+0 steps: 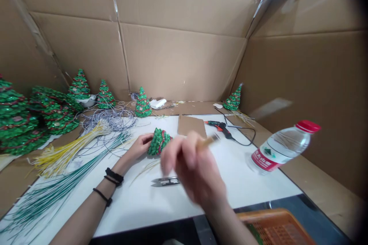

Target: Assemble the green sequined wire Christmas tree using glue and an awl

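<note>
My left hand [143, 144], with black bands at the wrist, is closed on the side of a small green Christmas tree ornament [157, 142] with a red garland. The ornament is tilted over the white work surface. In front of it, nearer the camera, my right hand [198, 170] is raised and blurred by motion. Its curled fingers pinch a thin tan stick [207, 141] with a greyish tip; the blur hides its exact kind. A pair of thread snips [165, 181] lies on the table just beyond and left of my right hand, partly covered by it.
Yellow strands [69, 149], green strands [66, 180] and coiled wire [107, 116] lie at left, near several finished trees [17, 115]. A glue gun [221, 128] and cardboard piece [191, 125] lie behind. At right are a water bottle [283, 147] and orange basket [270, 214]. Cardboard walls [181, 57] surround the table.
</note>
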Available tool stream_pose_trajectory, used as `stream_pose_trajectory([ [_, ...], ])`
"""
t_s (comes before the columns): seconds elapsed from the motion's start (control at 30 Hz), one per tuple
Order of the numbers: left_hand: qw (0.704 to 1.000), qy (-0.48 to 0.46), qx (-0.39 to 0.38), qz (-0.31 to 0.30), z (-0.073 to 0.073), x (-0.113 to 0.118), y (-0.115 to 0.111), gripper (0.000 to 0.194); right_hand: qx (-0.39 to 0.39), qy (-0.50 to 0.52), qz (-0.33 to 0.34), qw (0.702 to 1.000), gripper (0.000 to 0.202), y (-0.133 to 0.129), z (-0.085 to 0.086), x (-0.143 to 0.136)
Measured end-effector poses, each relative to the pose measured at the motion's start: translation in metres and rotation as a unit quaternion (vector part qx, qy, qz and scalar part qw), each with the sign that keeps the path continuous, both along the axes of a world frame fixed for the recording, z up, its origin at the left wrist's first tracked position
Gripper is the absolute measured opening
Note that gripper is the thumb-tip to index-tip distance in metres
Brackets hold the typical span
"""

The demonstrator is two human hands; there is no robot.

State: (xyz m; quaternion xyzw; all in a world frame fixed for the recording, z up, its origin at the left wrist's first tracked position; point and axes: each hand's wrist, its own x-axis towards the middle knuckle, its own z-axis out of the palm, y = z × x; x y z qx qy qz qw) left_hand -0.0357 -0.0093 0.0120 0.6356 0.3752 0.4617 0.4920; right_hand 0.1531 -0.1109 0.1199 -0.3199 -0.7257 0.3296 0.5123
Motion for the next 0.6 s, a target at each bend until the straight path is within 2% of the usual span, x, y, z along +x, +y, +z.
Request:
stream_pose_trajectory([
  [0.03, 1.0, -0.001, -0.012, -0.013, 0.0, 0.0, 0.0, 0.029, -0.003, 0.019, -0.006, 1.0, 0.034, 0.023, -0.003, -0.002],
  [0.1, 0.999, -0.01, -0.04, -0.031, -0.001, 0.0, 0.0, 0.032, -0.032, 0.065, -0.023, 0.997, 0.03, 0.066, -0.018, -0.006],
  [0.17, 0.997, -0.028, -0.065, -0.035, -0.004, 0.001, 0.001, 0.033, -0.05, 0.039, -0.029, 0.998, 0.025, 0.1, -0.04, -0.011],
  [0.23, 0.996, -0.042, -0.075, -0.032, -0.009, 0.002, 0.003, 0.032, -0.061, -0.014, -0.024, 0.998, 0.024, 0.119, -0.064, -0.016],
  [0.3, 0.995, -0.05, -0.077, -0.031, -0.014, 0.003, 0.005, 0.031, -0.059, -0.043, -0.031, 0.997, 0.023, 0.126, -0.083, -0.02],
  [0.37, 0.995, -0.054, -0.08, -0.029, -0.018, 0.003, 0.006, 0.031, -0.047, -0.054, -0.031, 0.997, 0.02, 0.124, -0.094, -0.023],
  [0.47, 0.996, -0.049, -0.079, -0.008, -0.02, 0.005, 0.007, 0.032, -0.033, -0.06, -0.013, 0.998, 0.012, 0.121, -0.097, -0.021],
  [0.6, 0.996, -0.057, -0.071, 0.01, -0.016, 0.01, 0.006, 0.027, -0.026, -0.092, 0.004, 0.995, 0.003, 0.12, -0.095, -0.016],
])
